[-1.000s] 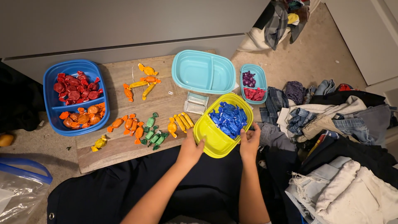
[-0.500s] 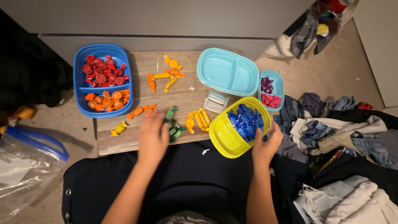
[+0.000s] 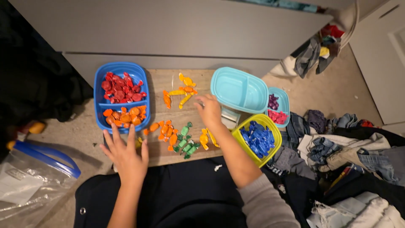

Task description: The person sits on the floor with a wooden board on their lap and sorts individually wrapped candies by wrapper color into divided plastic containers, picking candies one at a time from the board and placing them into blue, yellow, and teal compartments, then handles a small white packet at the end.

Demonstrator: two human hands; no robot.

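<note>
My left hand (image 3: 126, 154) is spread flat, palm down, over the near left edge of the wooden board (image 3: 157, 84), just below the blue divided container (image 3: 99, 101) of red candies (image 3: 122, 88) and orange candies (image 3: 125, 115). My right hand (image 3: 209, 110) reaches across the board, palm down, beside the empty teal container (image 3: 238, 88) and near a loose group of yellow and orange candies (image 3: 182, 90). Its fingertips are hidden. Loose orange candies (image 3: 166, 131), green candies (image 3: 185, 143) and yellow candies (image 3: 204, 138) lie between my hands. A yellow-green container (image 3: 276, 126) holds blue candies (image 3: 258, 138).
A small teal container (image 3: 283, 96) with purple and red candies stands beside the big one. A grey drawer front (image 3: 168, 38) runs behind the board. A pile of clothes (image 3: 346, 147) lies at the right, a clear plastic bag with a blue handle (image 3: 38, 169) at the left.
My right hand let go of the yellow-green container and reached up across the board towards the teal container. My left hand drew back left to the board's near edge, fingers spread.
</note>
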